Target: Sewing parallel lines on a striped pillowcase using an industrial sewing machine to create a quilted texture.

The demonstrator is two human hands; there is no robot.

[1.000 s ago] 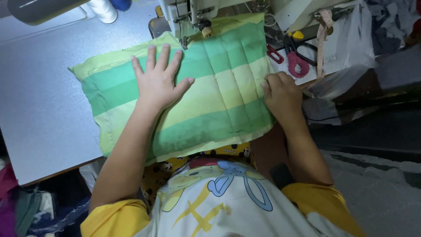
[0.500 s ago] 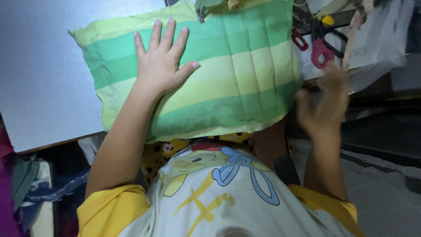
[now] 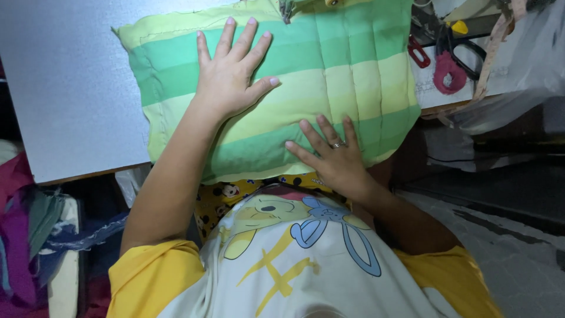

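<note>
A stuffed pillow (image 3: 353, 70) with green and pale yellow stripes lies on the grey table (image 3: 65, 100), its near edge hanging over the table's front. My left hand (image 3: 232, 73) rests flat on the pillow's left half, fingers spread. My right hand (image 3: 329, 156), with a ring on one finger, lies flat on the pillow's near edge, fingers apart. Neither hand grips anything. The pillow's far edge reaches under a sewing machine's foot (image 3: 286, 7) at the top of the view.
Black-handled scissors (image 3: 468, 50) and small red and pink tools (image 3: 448, 70) lie at the table's right end beside a strip of fabric (image 3: 491, 56). Clear plastic (image 3: 518, 88) hangs off the right edge. Bundled cloth (image 3: 23, 247) is piled on the floor at left.
My right hand left the pillow's right edge, swung out to the side, then came down flat on the pillow's near edge. The view shifted, so the pillow sits higher in it.
</note>
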